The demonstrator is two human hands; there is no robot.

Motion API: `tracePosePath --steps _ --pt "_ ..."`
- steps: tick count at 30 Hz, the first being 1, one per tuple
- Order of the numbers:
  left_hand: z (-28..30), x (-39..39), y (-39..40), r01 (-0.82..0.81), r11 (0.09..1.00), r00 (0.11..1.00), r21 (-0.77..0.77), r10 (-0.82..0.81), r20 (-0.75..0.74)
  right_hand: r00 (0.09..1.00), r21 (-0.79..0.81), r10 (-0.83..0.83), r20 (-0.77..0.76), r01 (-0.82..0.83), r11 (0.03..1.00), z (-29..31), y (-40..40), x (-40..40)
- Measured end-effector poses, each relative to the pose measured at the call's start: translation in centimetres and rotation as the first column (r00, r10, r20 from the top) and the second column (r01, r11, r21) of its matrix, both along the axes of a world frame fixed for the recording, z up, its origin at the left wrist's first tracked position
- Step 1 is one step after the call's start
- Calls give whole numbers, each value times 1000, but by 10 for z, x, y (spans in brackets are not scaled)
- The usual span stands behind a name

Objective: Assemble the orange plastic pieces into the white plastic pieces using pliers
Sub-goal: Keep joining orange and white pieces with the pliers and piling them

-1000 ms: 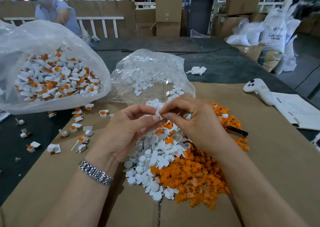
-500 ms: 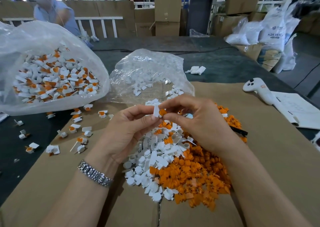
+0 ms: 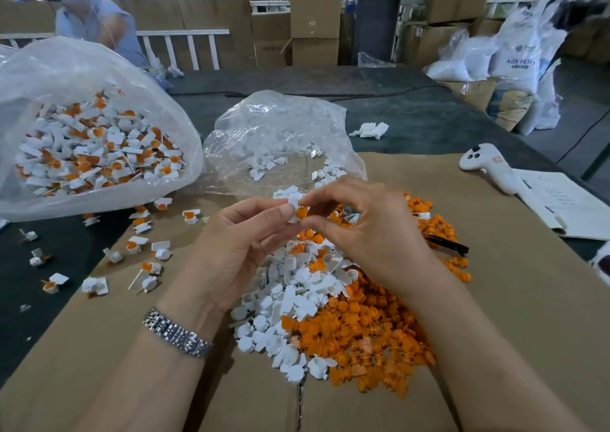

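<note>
Above the heap, my left hand point(image 3: 241, 243) pinches a small white plastic piece point(image 3: 293, 204) between thumb and fingers. My right hand point(image 3: 366, 230) pinches an orange plastic piece point(image 3: 301, 213) and holds it against the white one. Below lie a pile of white pieces point(image 3: 290, 302) and a pile of orange pieces point(image 3: 366, 339) on the cardboard sheet point(image 3: 515, 316). Black pliers handles point(image 3: 449, 246) stick out from the orange pieces to the right of my right hand.
A big clear bag of assembled pieces point(image 3: 95, 147) stands at the left, a smaller clear bag of white pieces point(image 3: 280, 141) behind the hands. Several assembled pieces point(image 3: 145, 250) lie loose at the left. A white controller point(image 3: 491, 167) and papers point(image 3: 561, 203) lie at the right. A person point(image 3: 92, 18) sits across.
The orange piece has come into view between my fingertips, pressed against the white piece. Both hands stay together above the heap.
</note>
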State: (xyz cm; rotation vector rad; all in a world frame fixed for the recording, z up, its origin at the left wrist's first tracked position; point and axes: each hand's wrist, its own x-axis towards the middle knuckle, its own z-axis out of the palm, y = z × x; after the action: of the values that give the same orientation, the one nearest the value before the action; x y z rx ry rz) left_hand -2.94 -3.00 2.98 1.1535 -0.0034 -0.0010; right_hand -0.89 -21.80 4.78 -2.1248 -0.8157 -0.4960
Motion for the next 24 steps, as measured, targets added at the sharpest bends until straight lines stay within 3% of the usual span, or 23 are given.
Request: tracePosePath --steps 12,17,20,22,24 --pt "2 -1 -1 -15 999 999 43 17 -35 999 -28 -48 -11 48 998 -1 2 -1" --pt "2 -2 -2 -35 991 999 128 36 -6 998 -89 -65 4 65 994 -1 3 -1" --pt "1 -1 -3 -48 990 999 135 51 -17 996 -113 -68 -60 60 992 0 1 2" --pt "1 0 -3 -59 991 998 118 63 -26 981 -134 -166 -104 151 979 2 -7 8" --pt "1 0 -2 -68 993 997 99 71 -32 917 -292 -375 -138 324 900 -1 -21 18"
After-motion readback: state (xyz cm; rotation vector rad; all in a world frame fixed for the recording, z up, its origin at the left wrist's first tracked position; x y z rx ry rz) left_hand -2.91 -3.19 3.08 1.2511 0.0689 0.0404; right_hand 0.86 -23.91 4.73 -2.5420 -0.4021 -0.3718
